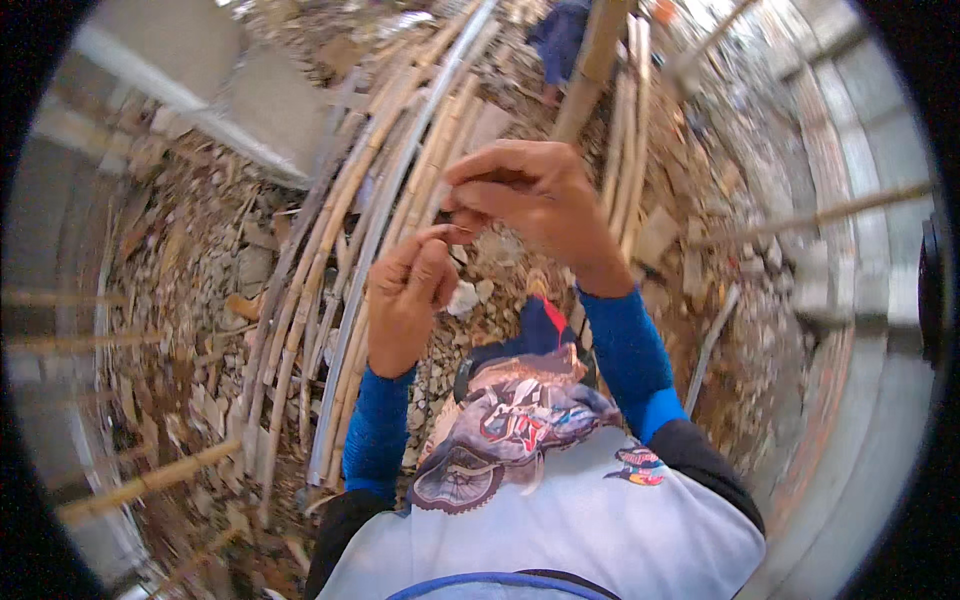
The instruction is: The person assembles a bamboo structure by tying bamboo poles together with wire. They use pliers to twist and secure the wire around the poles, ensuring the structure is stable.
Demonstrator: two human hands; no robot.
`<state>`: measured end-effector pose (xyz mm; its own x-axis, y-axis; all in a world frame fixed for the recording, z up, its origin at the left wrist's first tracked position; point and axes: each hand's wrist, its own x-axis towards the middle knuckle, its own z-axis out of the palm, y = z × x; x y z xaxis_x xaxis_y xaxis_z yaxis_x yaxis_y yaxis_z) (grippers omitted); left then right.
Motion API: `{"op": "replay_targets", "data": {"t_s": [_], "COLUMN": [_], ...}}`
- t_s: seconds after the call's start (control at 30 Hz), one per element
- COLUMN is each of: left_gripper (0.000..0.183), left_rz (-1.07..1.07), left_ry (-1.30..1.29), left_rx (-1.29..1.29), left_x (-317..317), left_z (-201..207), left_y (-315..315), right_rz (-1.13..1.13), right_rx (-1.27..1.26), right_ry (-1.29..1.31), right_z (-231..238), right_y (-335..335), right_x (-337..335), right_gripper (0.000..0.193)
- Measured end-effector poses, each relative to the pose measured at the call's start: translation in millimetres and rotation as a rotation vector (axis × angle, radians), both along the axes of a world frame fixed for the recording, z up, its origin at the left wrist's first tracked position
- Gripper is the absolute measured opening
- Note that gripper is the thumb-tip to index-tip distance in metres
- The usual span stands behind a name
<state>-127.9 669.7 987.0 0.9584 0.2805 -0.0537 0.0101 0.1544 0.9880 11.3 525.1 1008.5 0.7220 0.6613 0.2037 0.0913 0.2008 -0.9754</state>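
Observation:
My left hand (408, 295) and my right hand (548, 205) are raised in front of my chest, their fingertips almost meeting. On the left, thumb and index finger are pinched together, the other fingers curled. The right fingers bend over and close toward the thumb, just above the left fingertips. Whatever sits between them is too small or hidden to name. Blue sleeves cover both forearms. Behind and below the hands lie long bamboo poles (335, 215) and a straight grey metal bar (375, 245), all slanting away up the picture.
Broken stone and rubble (215, 400) cover the ground. An upright bamboo post (592, 75) rises beyond my right hand, near a person in dark blue clothing (562, 45). Another bamboo pole (820, 217) juts in from the right. A concrete slab (190, 60) stands far left.

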Motion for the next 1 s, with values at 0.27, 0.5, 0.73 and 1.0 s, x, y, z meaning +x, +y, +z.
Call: {"op": "replay_targets", "data": {"t_s": [0.27, 0.5, 0.73, 1.0], "left_gripper": [0.025, 0.022, 0.018, 0.026], "left_rz": [0.078, -0.066, -0.074, -0.134], "left_ry": [-0.052, -0.520, -0.420, -0.086], "left_rx": [-0.104, -0.616, -1.095, -1.415], "left_x": [18.9, 77.1, 159.2, 202.7], "left_z": [-54.4, -1.9, -25.7, -66.7], "left_y": [-29.4, -13.2, 61.1, -50.9], "right_rz": [-0.398, -0.377, -0.677, -0.319], "right_rx": [-0.032, 0.086, -0.184, -0.067], "right_ry": [0.051, 0.039, -0.377, 0.512], "right_z": [-34.9, -95.5, -92.2, -123.5], "right_y": [-17.2, -7.2, -110.4, -177.7], "right_x": [-45.0, -90.1, -62.8, -79.1], "right_gripper": [0.032, 0.069, 0.017, 0.020]}}
